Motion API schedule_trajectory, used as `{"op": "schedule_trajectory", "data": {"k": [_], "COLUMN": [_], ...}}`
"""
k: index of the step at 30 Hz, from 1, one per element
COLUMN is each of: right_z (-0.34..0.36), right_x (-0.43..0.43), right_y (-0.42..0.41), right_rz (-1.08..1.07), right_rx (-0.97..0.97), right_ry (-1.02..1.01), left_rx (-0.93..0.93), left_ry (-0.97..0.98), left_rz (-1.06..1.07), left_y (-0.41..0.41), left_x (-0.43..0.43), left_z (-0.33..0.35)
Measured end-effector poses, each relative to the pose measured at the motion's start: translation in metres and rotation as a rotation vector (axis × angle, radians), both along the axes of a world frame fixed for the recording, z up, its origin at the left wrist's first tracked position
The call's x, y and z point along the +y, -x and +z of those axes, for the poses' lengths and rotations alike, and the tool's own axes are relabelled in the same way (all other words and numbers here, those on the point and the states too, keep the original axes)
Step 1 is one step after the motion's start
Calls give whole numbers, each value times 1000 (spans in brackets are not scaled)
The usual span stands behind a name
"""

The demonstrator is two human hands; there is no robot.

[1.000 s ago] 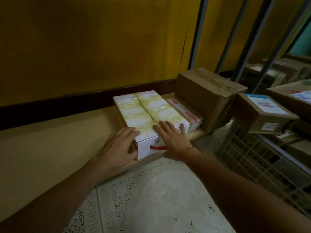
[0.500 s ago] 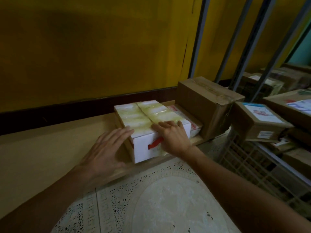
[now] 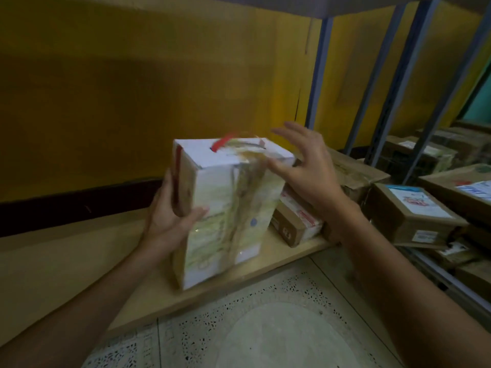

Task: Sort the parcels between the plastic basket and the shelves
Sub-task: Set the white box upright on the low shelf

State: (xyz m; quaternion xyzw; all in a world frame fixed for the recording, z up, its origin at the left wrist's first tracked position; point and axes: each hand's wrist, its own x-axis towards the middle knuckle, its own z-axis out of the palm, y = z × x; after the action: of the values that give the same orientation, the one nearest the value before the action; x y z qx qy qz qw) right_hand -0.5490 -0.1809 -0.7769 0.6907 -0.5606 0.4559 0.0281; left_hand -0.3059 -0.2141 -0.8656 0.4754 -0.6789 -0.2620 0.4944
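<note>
The left hand (image 3: 170,221) is gripping a white box (image 3: 225,208) at its 9 o'clock side. The thumb is pressing on the front face, and the other fingers are going round the narrow side, where I cannot see them. The box is standing on its end, a little tilted, in the middle of the view. Yellowish tape is running down its front, and a red strip is lying on its top face. The lower end is over the front edge of a wooden board (image 3: 66,261). The blur is hiding whether it is touching the board.

The right hand (image 3: 310,166) is hanging open at the 2 o'clock corner of the box, with the fingers spread and straight. It is holding nothing. I cannot tell if the thumb is touching the box.

At 3 o'clock from the white box, a small brown box (image 3: 295,227) with red and white tape is lying on the board, just beside it. A bigger brown box (image 3: 356,173) is sitting behind the right hand. Farther toward 3 o'clock, a brown box with a white label (image 3: 414,213) is resting on other parcels. A metal post (image 3: 318,75) is rising at 1 o'clock before the yellow wall (image 3: 132,88).
</note>
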Motion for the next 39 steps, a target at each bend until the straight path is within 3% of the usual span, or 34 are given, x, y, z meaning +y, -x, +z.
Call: {"op": "schedule_trajectory", "data": {"k": [3,9,14,18,20,24,27,30,36,39], "right_z": [-19,-80,-89,-109,-119,-131,-149,-148,-156,-160], "right_x": [-1,8,4,-5,-12,-22,-28,-35,-35,-37], "right_y": [12,11,-3,-2,-4,-22,-40,-56,-114,-160], "right_rz": [-5,155,409,300,205,137,298,352,260,319], "right_rx": [-268,-538,-684,-673,-619,-522,-636,-432,-246,-238], "right_ry": [-124,-520,-577,-537,-555,-548,-744,-871,-784,-729], "left_rx": [163,413,424,24,-39,-384,-337,-331,-254,-471], "left_ry": [-71,-236,-399,-345,-314,-189,-280,-161,-35,34], "left_rz": [48,72,-124,-214,-268,-217,-69,62,230,390], "left_y": [-14,-20,-19,-18,-23,-44,-64,-81,-111,-151], "left_x": [-6,-10,1,38,63,97,90,73,89,98], "left_z": [3,6,11,0,-14,-50,-69,-81,-97,-95]}}
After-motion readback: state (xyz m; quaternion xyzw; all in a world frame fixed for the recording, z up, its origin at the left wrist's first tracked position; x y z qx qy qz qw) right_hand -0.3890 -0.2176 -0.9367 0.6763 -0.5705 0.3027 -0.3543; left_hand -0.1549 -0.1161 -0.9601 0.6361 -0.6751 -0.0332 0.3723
